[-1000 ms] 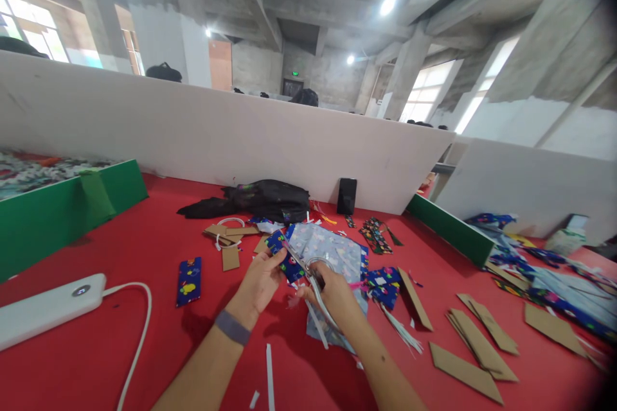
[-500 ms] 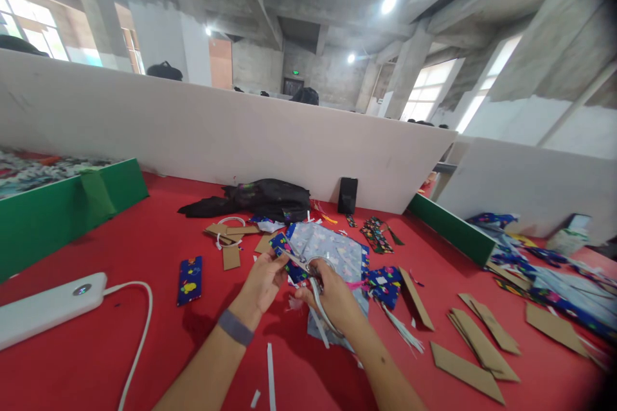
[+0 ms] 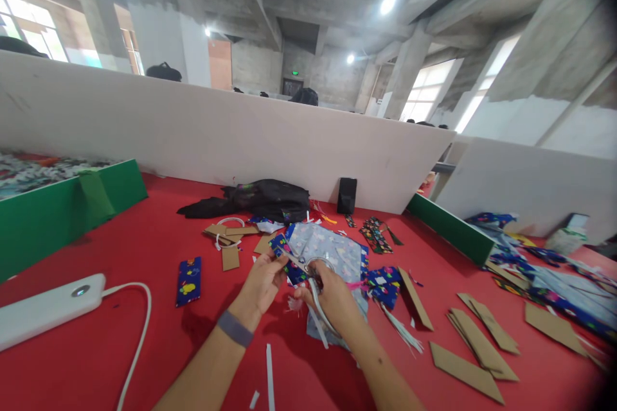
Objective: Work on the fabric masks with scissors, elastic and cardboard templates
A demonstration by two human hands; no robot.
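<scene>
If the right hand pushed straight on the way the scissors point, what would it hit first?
Most likely the blue patterned fabric strip that the left hand pinches; the scissors in the right hand aim up-left into it.

Over a red table (image 3: 120, 237), the left hand (image 3: 263, 282) pinches a blue patterned cloth strip (image 3: 288, 255) while the right hand (image 3: 332, 295) works scissors (image 3: 308, 266) at it. A pale cloth (image 3: 332, 247) lies under them. Cardboard pieces (image 3: 465, 369) lie to the right, a white power bank (image 3: 45, 308) to the left.
</scene>
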